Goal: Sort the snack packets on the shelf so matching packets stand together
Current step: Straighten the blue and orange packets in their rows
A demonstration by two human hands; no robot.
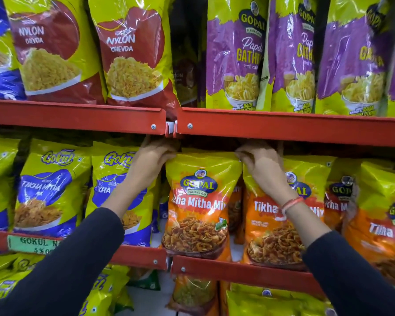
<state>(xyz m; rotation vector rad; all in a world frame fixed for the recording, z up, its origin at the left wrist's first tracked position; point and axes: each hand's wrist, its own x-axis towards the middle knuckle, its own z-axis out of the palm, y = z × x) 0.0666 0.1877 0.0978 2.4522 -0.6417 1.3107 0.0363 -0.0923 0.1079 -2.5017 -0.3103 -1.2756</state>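
An orange and yellow Gopal Tikha Mitha Mix packet stands upright on the middle shelf, at the joint between two shelf sections. My left hand grips its top left corner and my right hand pinches its top right corner, both just under the upper shelf. To its right stand more matching orange Gopal packets. To its left stand blue and yellow Gokul Tikha Mitha packets, one partly hidden by my left arm.
The red upper shelf edge hangs close above my hands. On it stand red Nylon Chevda packets at left and purple Papdi Gathiya packets at right. The lower shelf holds more yellow packets. A green price label sits at left.
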